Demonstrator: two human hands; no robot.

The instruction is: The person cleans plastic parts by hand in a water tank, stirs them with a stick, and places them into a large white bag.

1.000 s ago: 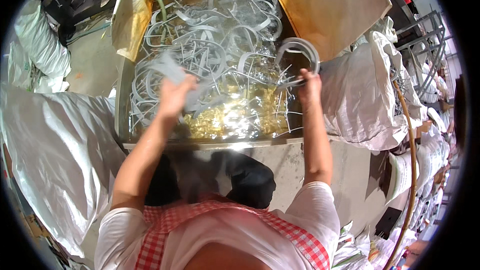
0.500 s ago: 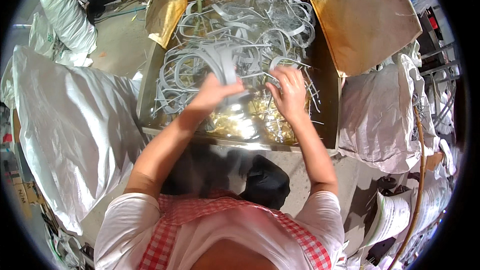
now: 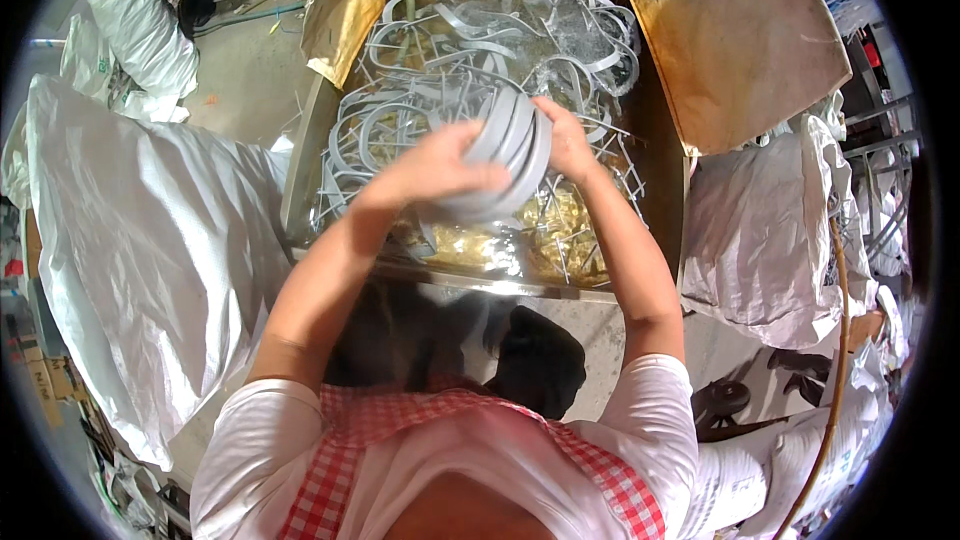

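Grey strip bundle [image 3: 516, 140] above tank [image 3: 664, 200], near its middle. Right hand [image 3: 568, 145] gripping it; left hand [image 3: 442, 166] blurred alongside, can't tell if closed. Risk: likely-wet strips could slip if grip's uneven.

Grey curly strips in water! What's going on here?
The person's bare right hand grips the right side of a bundle of curved, flat grey strips, above a rectangular metal tub of water. The bare left hand, blurred, is at the bundle's left side, so its hold is unclear. More looping grey strips lie tangled in the tub.
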